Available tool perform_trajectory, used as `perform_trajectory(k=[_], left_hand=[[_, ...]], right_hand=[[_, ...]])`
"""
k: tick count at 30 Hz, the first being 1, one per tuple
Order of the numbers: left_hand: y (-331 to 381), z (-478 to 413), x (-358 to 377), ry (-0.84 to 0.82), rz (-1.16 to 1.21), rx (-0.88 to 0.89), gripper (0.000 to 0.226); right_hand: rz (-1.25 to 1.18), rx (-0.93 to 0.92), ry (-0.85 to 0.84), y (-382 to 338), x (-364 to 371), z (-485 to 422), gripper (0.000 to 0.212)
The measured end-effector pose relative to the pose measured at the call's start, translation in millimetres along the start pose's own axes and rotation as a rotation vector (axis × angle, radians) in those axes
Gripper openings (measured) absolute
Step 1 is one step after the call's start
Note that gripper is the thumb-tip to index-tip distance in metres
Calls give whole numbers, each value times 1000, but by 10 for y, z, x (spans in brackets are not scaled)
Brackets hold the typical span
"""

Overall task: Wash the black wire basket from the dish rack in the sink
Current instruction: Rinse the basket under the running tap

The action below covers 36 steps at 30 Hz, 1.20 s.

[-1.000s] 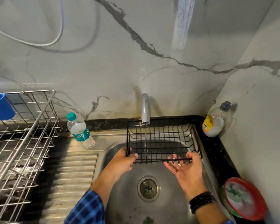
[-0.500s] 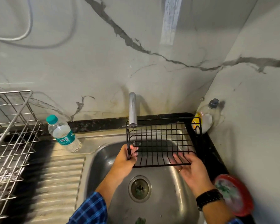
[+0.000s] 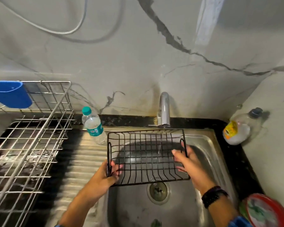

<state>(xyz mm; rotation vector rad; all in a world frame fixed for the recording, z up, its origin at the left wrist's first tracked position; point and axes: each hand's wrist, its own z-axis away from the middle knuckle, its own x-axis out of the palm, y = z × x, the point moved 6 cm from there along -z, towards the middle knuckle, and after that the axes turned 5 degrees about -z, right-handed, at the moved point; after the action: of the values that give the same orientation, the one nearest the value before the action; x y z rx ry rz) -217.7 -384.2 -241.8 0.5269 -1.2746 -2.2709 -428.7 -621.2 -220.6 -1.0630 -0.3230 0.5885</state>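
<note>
The black wire basket [image 3: 146, 161] is in the middle of the frame, held up over the sink [image 3: 208, 145], under the tap [image 3: 163, 110]. Water runs down onto it. The left hand [image 3: 105, 177] grips its left end, fingers curled round the wire. The right hand [image 3: 192, 164] holds its right end. The dish rack [image 3: 31, 141] stands at the left.

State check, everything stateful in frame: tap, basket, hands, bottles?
tap: on, thin stream falling into the basket.
black wire basket: held over the sink, under the stream.
left hand: grips the basket's left end.
right hand: holds its right end.
water bottle: capped.
soap bottle: capped, in the counter corner.
</note>
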Motion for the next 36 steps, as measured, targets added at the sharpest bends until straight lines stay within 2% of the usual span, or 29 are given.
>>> perform_trajectory(k=[4, 7, 9, 12, 15, 20, 24, 26, 28, 29, 33, 34, 36], left_hand=[[-120, 37, -56, -26, 92, -93, 40], [-123, 100, -87, 23, 149, -160, 35], [-103, 129, -157, 62, 176, -169, 27], [-77, 137, -323, 135, 208, -148, 4], [20, 95, -457, 214, 230, -96, 22], [250, 39, -502, 293, 134, 21, 4], [360, 45, -426, 253, 21, 128, 22], [371, 21, -334, 232, -80, 169, 24], [439, -18, -227, 219, -228, 216, 20], [457, -73, -174, 214, -289, 249, 21], [618, -256, 116, 218, -341, 280, 17], [667, -305, 215, 205, -346, 302, 21], [732, -412, 400, 168, -363, 324, 25]], right_hand=[[-13, 3, -139, -227, 187, -150, 48], [-17, -10, -212, -276, 321, -168, 48], [-64, 19, -256, -251, 377, -137, 44], [-147, 40, -293, -230, 478, -89, 34], [-77, -6, -182, -224, 541, -88, 29], [-71, -124, -66, -305, 539, -26, 37], [-111, -245, -17, -400, 462, -50, 39], [-186, -257, 15, -404, 384, -37, 49], [-168, -272, 54, -401, 260, 38, 67], [-142, -295, 70, -397, 183, 79, 69], [-40, -286, 115, -301, -153, 231, 38], [5, -274, 144, -284, -258, 277, 38], [95, -269, 209, -268, -453, 361, 54]])
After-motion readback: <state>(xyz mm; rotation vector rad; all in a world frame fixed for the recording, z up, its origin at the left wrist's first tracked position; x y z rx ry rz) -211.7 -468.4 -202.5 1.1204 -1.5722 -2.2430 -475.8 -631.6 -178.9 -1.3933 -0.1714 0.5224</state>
